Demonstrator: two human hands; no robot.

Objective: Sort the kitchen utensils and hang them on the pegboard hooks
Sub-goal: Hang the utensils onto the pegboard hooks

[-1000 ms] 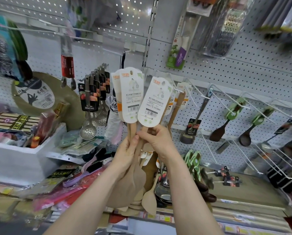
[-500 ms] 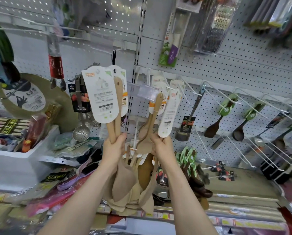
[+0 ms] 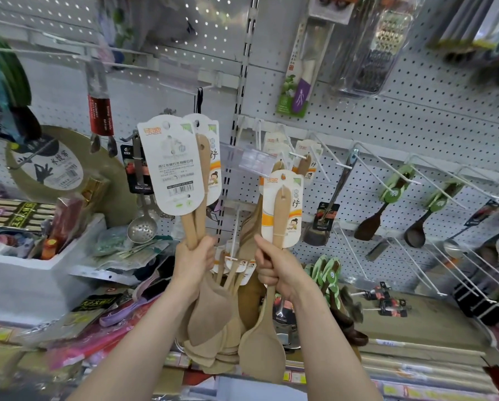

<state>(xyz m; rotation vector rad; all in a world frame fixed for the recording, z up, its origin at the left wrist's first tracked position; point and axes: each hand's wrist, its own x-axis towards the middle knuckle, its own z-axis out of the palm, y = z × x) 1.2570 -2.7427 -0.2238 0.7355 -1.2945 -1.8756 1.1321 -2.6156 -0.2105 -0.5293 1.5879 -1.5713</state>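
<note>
One white pegboard fills the back of the view, studded with long white wire hooks that jut toward the camera. Low at the left sits a white box crammed with packets.

At centre the left hand is raised, its fingers wrapped round the handles of a bundle of wooden spatulas. Their white header cards stand above the fist and the broad blades hang below the wrist. Near it but not touching, the right hand grips the handle of a single wooden spatula, held in front of the pegboard with its orange-striped card up and its blade down.

Between and behind the two hands, more carded spatulas hang on a hook. High at the right a packaged grater hangs on the board. Left of the bundle hangs a perforated steel skimmer. Right of the single spatula, dark spatulas with green cards hang on separate hooks, well apart from both hands.
</note>
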